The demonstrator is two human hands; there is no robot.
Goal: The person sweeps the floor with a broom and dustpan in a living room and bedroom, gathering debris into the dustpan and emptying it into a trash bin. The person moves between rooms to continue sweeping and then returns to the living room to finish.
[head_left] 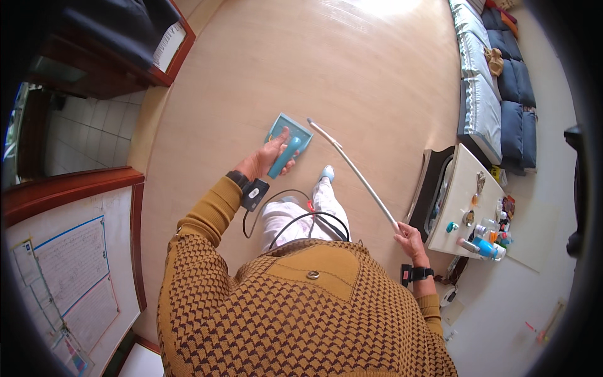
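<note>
My left hand (pixel 276 152) is closed around the thick handle of a light blue dustpan (pixel 302 133), held out in front of me above the floor. Part of the pan is covered by my fingers. At my right side, my right hand (pixel 411 241) grips the lower end of a long, thin white pole (pixel 367 182). The pole slants forward and left, and its greyish tip comes close to the dustpan's right edge without visibly touching it. A small fitting sits on the pole near that tip. No broom head shows on it.
Pale floor (pixel 251 69) stretches ahead. To the right stand a low cabinet (pixel 456 201) with bottles and small items on top, and a sofa (pixel 480 107) with dark blue cushions. A red-brown wooden frame (pixel 75 188) borders the left. A black cable (pixel 295 217) loops before my legs.
</note>
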